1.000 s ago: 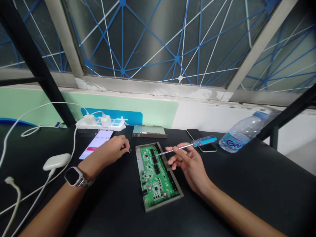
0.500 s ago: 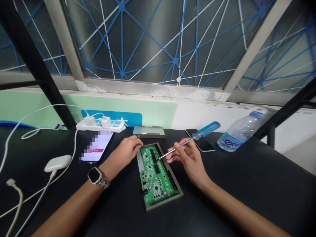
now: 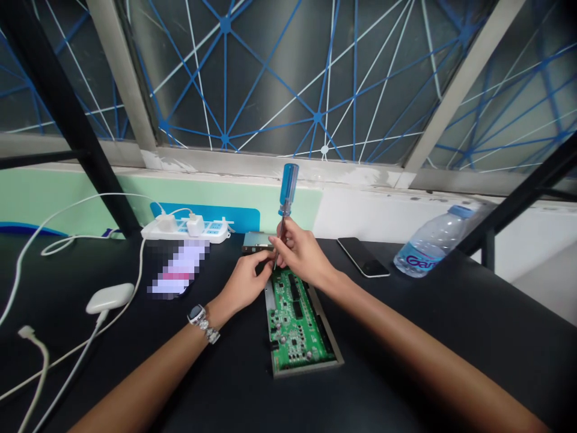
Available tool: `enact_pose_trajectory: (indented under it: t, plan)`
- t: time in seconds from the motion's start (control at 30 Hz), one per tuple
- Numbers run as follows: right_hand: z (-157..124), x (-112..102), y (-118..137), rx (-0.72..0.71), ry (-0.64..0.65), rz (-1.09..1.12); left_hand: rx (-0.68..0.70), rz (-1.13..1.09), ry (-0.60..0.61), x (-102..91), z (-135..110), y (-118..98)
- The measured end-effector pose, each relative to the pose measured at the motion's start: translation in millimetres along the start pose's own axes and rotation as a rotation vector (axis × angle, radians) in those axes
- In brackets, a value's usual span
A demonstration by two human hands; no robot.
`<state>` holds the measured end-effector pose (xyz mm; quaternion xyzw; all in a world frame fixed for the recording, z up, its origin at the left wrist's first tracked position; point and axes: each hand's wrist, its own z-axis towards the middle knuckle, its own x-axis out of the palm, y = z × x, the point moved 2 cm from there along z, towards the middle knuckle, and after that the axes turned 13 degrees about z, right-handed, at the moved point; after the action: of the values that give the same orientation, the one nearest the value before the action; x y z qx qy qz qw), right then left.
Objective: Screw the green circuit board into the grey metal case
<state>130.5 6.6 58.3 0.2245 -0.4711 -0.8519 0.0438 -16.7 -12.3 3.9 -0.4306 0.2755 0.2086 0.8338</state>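
Observation:
A green circuit board lies in a shallow metal tray on the black table. My right hand is closed around the shaft of a screwdriver with a clear blue handle. The screwdriver stands almost upright, its tip at the board's far left corner. At that same corner is my left hand, thumb and forefinger pinched together close to the tip; whether something small is between them is hidden. A watch with a metal band is on my left wrist. Behind my hands sits a flat metal piece, partly covered.
On the left are a lit phone, a white power strip with chargers, a white rounded case and loose white cables. To the right, a dark phone lies near a tilted-looking water bottle. Black metal posts slant at both sides.
My right hand has moved left and away with the screwdriver, turning it from slanted to nearly upright, its tip now at the far corner. The board has shifted slightly right in view.

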Motion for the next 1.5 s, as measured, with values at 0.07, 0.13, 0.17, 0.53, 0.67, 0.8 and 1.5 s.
enact_pose_trajectory:
  t: [0.07,0.13,0.17,0.53,0.67,0.8,1.5]
  plan:
    - [3,4,-6,-0.014,-0.012,-0.036,-0.041,-0.015,0.006,1.4,0,3]
    - [2,5,-12,-0.013,-0.023,-0.055,-0.045,-0.012,0.016,3.3,0,7]
    - [1,5,-15,-0.01,-0.026,-0.062,-0.038,-0.009,0.018,4.2,0,9]
    - [-2,3,-19,-0.021,-0.008,-0.069,-0.017,-0.008,0.007,3.7,1,11]
    - [-1,2,-17,-0.024,0.012,-0.079,-0.04,-0.045,0.013,4.8,1,12]
    - [1,0,-16,-0.002,0.046,-0.068,-0.06,-0.062,0.02,5.4,1,11]
    - [23,-16,28,-0.174,-0.302,-0.461,-0.112,-0.003,-0.047,6.7,-1,12]
